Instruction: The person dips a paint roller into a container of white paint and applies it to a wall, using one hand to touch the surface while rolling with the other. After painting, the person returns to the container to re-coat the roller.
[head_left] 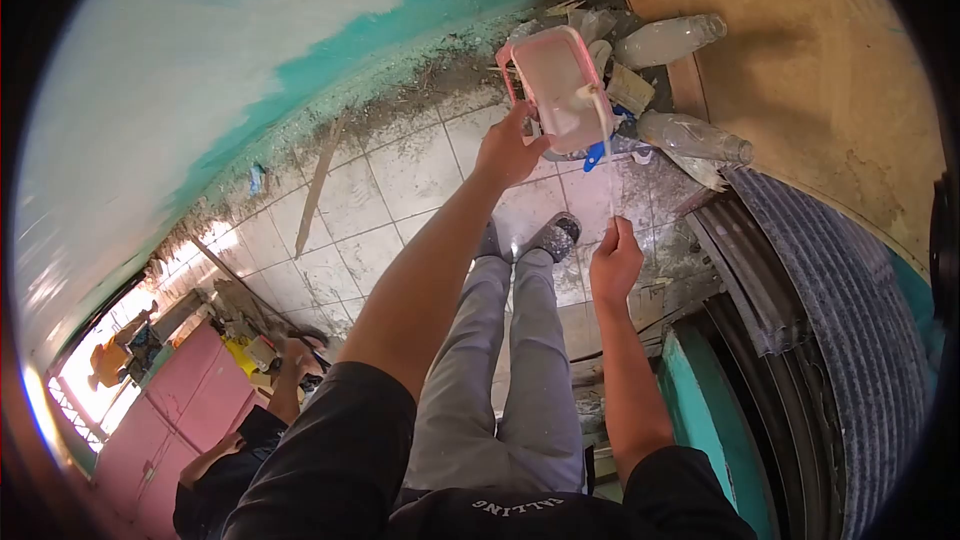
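My left hand [512,147] grips the near left edge of a pink rectangular tub [521,70] with whitish contents. In my right hand [616,262], lower and to the right, the fingers are closed on the end of a thin pale handle [611,175]. That handle reaches up to the tub, where its far end, apparently a brush or roller head [588,96], lies over the contents. A blue object [595,155] shows just below the tub.
Clear bottles [672,41] lie at the upper right beside a wooden board [800,70]. Corrugated sheets [830,290] stand at the right. A white and teal wall [260,60] runs along the left. Another person's arm [285,390] shows at the lower left, near a pink cabinet [190,380].
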A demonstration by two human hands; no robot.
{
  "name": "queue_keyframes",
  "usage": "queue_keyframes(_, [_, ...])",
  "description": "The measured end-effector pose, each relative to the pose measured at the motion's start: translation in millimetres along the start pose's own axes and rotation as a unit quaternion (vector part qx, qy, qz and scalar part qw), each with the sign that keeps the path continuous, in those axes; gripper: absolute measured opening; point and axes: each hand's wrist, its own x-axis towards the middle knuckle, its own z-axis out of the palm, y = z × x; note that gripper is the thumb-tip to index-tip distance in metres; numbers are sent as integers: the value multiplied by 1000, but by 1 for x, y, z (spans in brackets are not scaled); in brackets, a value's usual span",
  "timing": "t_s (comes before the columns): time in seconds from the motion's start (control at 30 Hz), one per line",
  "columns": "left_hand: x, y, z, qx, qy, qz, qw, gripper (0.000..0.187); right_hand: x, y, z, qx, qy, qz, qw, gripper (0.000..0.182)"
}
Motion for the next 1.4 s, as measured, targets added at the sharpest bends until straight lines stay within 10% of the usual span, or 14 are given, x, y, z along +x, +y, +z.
queue_keyframes(0.47, [0,2,-6,5,-1,21,1000,63,41,-30,40,153,-89,36,983,25])
queue_keyframes(1.4, [2,-12,2,-2,42,61,997,55,16,-10,8,54,-62,-21,996,24])
